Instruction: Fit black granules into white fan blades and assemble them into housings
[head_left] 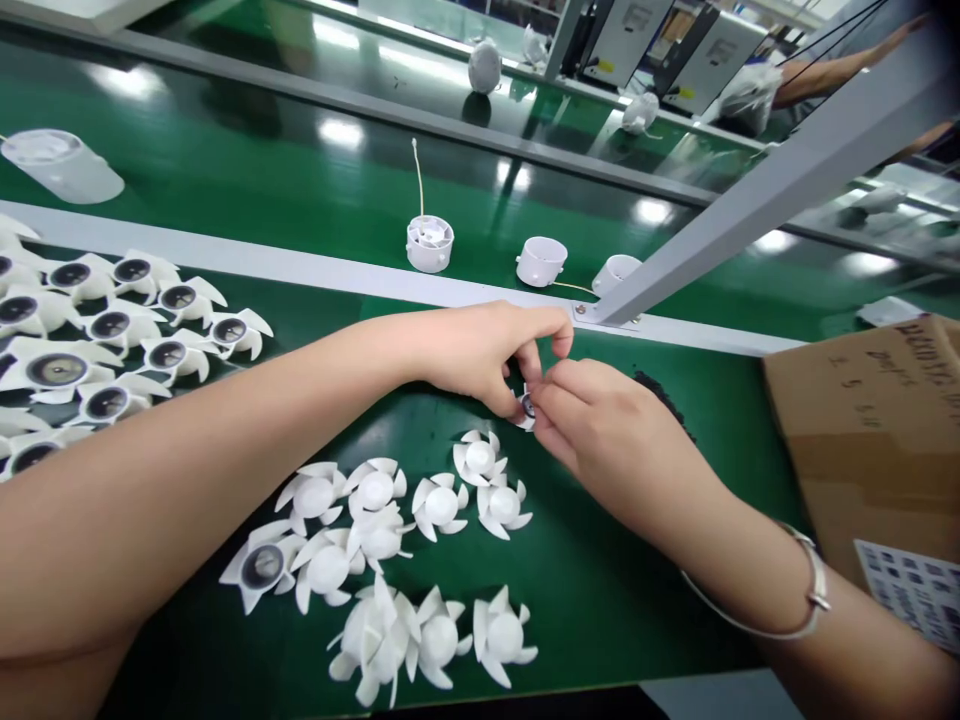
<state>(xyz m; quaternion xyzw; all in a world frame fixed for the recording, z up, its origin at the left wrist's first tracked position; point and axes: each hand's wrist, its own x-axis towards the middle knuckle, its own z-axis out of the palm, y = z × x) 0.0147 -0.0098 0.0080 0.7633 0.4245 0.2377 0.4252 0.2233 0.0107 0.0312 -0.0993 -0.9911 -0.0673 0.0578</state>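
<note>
My left hand [499, 350] reaches in with its thumb and fingers closed around a small white fan blade wheel [527, 408], its dark hub facing up. My right hand [592, 410] meets it there, fingers pinched together at that hub; whatever those fingertips hold is hidden. Just below my hands lie loose white fan blade wheels [480, 458], mostly with their plain domed side up. One larger wheel [262, 566] among them shows its dark hub. A pile of small black parts [664, 400] sits behind my right hand, partly covered by it.
Many larger fan wheels [109, 325] cover the left side. Beyond a pale rail [300, 258], white round housings [430, 243] stand on the green belt. A grey post [750, 190] slants up at right. A cardboard box [874, 430] is at right. A person's arm [840, 75] shows far right.
</note>
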